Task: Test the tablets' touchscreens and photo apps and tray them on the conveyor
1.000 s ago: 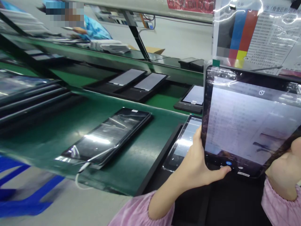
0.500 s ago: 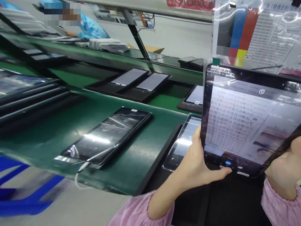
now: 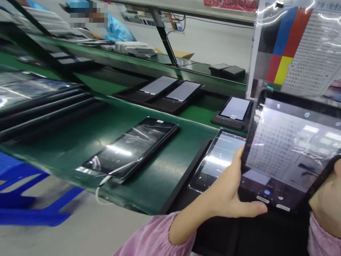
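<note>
Lowered against the printed chart (image 3: 306,53), the tablet (image 3: 287,149) uncovers more of it. The left hand (image 3: 226,193) pinches the tablet's left edge, the right hand (image 3: 329,197) its right.

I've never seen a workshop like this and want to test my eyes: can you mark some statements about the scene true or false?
1. The left hand and right hand hold the raised tablet. True.
2. Its screen is dark. False: the screen is lit.
3. A cable meets the raised tablet. False: the white cable meets the lying tablet.
4. The chart shows a yellow patch. True.
5. The sleeves are green. False: the sleeves are pink.
</note>
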The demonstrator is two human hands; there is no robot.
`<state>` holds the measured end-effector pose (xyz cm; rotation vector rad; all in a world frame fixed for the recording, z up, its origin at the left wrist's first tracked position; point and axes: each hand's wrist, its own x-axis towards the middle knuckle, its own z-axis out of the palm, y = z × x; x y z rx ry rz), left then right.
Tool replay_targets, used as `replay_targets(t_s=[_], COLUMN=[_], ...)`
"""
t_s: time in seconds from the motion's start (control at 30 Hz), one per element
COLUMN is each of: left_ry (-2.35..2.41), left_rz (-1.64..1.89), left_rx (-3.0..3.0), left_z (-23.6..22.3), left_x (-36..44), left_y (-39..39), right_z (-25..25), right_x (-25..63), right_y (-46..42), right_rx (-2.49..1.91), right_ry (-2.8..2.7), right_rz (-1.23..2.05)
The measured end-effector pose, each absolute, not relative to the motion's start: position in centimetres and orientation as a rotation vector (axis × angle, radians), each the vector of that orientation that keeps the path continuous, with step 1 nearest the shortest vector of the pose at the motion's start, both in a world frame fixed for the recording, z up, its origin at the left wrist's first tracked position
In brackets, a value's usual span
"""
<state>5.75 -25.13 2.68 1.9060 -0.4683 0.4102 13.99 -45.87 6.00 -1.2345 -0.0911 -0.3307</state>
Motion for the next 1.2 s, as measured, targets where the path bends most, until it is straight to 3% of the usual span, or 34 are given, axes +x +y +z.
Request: replay_targets(t_s=[0.1, 0.27, 0.37, 0.57, 0.67, 0.87, 1.2], left_ry=[-0.453, 0.250, 0.384, 0.401, 0.364, 0.257, 0.169], left_rz=[0.243, 0.385, 0.320, 0.318, 0.441, 0.658, 0.967], left_rx=[2.034, 2.182, 2.134, 1.972, 1.898, 1.823, 1.568], left_z=[2.1, -0.7, -2.9, -4.5, -3.3, 2.1, 11.0], left_x=[7.3, 13.8, 17.0, 17.6, 16.4, 13.5, 11.0], left_y=[-22.4, -14.0, -10.5, -10.4, -11.3, -13.8, -20.1], right_z=[3.9, -1.4, -3.6, -3.7, -2.6, -0.9, 3.0], right_x=[15.0, 15.9, 15.5, 15.6, 15.6, 14.1, 14.3], right_y=[-48.3, -51.9, -52.6, -52.7, -51.3, -45.0, -43.5], right_rx=[-1.328, -1.435, -1.445, -1.615, -1.618, -1.502, -1.403], right_ry=[0.041, 0.311, 0.361, 0.209, 0.047, -0.331, -0.282], right_rz=[-0.182, 0.101, 0.196, 0.038, 0.003, 0.335, 0.115])
